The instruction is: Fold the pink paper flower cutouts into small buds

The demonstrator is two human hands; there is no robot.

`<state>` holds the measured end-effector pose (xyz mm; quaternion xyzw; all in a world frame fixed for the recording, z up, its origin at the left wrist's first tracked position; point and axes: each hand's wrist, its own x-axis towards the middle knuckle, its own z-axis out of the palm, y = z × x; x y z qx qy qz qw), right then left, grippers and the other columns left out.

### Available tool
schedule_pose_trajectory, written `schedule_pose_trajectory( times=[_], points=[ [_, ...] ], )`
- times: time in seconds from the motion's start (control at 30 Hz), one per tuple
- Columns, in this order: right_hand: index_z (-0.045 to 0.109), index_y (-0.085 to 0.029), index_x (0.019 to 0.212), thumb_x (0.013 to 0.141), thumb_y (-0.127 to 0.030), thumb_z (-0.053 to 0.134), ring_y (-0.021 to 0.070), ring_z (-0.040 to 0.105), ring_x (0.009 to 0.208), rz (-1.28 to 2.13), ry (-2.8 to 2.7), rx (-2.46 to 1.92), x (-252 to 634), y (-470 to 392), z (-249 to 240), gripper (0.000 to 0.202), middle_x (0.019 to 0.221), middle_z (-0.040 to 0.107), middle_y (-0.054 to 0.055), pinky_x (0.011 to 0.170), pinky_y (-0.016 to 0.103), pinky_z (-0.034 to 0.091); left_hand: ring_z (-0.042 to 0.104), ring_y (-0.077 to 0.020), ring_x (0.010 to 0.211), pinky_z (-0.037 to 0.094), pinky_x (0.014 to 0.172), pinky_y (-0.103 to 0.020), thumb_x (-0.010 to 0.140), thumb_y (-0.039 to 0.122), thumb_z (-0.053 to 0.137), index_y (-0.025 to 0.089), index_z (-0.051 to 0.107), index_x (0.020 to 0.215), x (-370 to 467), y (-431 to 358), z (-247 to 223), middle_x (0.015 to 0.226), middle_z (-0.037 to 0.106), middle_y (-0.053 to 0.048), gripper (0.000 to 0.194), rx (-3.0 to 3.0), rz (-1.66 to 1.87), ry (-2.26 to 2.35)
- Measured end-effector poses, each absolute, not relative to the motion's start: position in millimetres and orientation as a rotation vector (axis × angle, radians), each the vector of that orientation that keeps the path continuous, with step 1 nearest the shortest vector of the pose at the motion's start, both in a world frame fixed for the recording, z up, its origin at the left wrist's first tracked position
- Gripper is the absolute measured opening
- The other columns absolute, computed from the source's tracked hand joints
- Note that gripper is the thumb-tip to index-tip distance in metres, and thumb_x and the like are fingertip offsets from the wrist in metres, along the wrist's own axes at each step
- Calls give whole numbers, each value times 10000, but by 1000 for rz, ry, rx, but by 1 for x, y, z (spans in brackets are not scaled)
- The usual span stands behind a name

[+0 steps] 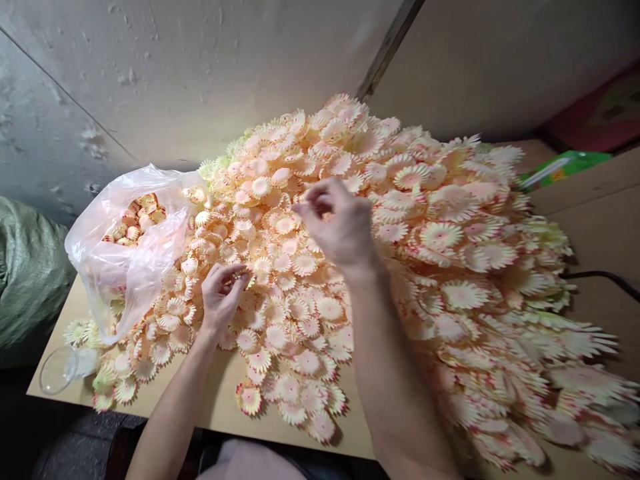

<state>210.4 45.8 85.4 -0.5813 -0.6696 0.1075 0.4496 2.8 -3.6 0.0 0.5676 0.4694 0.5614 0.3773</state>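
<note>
A large heap of pale pink and cream petal discs with fringed, red-tipped edges (305, 265), like artificial flower layers, covers the table. Low over the left part of the heap is my left hand (223, 293), its thumb and fingers closed on a small petal piece (238, 277) that shows only partly. Farther forward and to the right, my right hand (340, 223) is raised above the heap with the fingers curled in toward the thumb. What lies between those fingertips, if anything, is too small and blurred to make out.
At the left, an open clear plastic bag (95, 250) contains small curled flower pieces (145, 212). A clear round lid or cup (59, 371) lies by the table's left corner. Also around are a green sack (30, 287), a green packet (565, 168), a black cable (607, 275) and the wall (200, 73).
</note>
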Motion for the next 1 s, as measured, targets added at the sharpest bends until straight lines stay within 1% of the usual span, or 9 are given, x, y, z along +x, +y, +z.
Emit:
schedule_pose_trajectory(
  times=[0.1, 0.2, 0.3, 0.37, 0.5, 0.6, 0.7, 0.83, 1.0],
  points=[
    [589, -200, 1050, 872, -501, 591, 277, 599, 987, 43, -1624, -1502, 230, 45, 90, 350, 1058, 648, 141, 825, 419, 488, 649, -136, 805, 536, 674, -218, 796, 336, 709, 190, 712, 982, 5, -1, 0, 930, 676, -64, 237, 1382, 1424, 1212],
    [613, -187, 1063, 861, -505, 606, 310, 555, 1101, 76, -1705, -1468, 225, 41, 97, 376, 1171, 613, 163, 882, 455, 471, 660, -178, 974, 563, 829, -290, 808, 349, 695, 196, 689, 1090, 4, 4, 1, 1111, 682, -100, 321, 1304, 1388, 1184],
    [665, -178, 973, 888, -380, 609, 227, 631, 903, 513, -1959, -1285, 203, 37, 103, 227, 990, 688, 102, 811, 379, 501, 627, -200, 1101, 549, 927, -343, 799, 329, 708, 227, 652, 1188, 2, 7, 2, 1254, 634, -110, 406, 1298, 1369, 1144],
    [696, -166, 892, 877, -309, 619, 177, 644, 782, 807, -2081, -1130, 189, 35, 103, 163, 875, 713, 66, 746, 321, 503, 618, -202, 1123, 545, 944, -351, 776, 309, 733, 249, 636, 1221, 0, 7, 3, 1284, 615, -109, 459, 1330, 1348, 1124],
    [726, -146, 868, 834, -204, 625, 157, 657, 766, 1053, -2141, -1070, 174, 38, 94, 122, 852, 735, 61, 714, 279, 487, 621, -190, 1103, 552, 936, -338, 739, 292, 768, 270, 614, 1253, -1, 7, 3, 1268, 608, -106, 537, 1358, 1367, 1059],
    [731, -137, 876, 835, -190, 601, 168, 655, 773, 1121, -2211, -1162, 174, 43, 86, 146, 869, 744, 81, 711, 285, 477, 639, -162, 1036, 553, 921, -310, 752, 294, 759, 272, 596, 1276, 0, 8, 1, 1154, 655, -80, 549, 1368, 1402, 1020],
    [733, -134, 911, 845, -204, 585, 169, 657, 787, 1180, -2195, -1168, 176, 46, 82, 177, 897, 746, 87, 717, 282, 471, 651, -149, 989, 549, 887, -275, 782, 284, 737, 258, 630, 1238, -1, 10, 2, 1059, 684, -62, 469, 1384, 1409, 1012],
    [736, -130, 915, 849, -222, 577, 165, 648, 791, 1221, -2174, -1129, 178, 46, 81, 195, 877, 740, 79, 709, 270, 457, 648, -169, 1004, 542, 845, -264, 830, 283, 685, 213, 745, 1014, -4, 10, 4, 1060, 683, -84, 206, 1483, 1429, 1056],
    [724, -126, 910, 856, -220, 565, 146, 616, 770, 1319, -2200, -1031, 179, 45, 81, 192, 862, 723, 67, 707, 259, 442, 655, -195, 1060, 534, 904, -310, 811, 290, 706, 205, 746, 923, -5, 9, 4, 1075, 708, -82, 146, 1367, 1423, 1010]
  ],
)
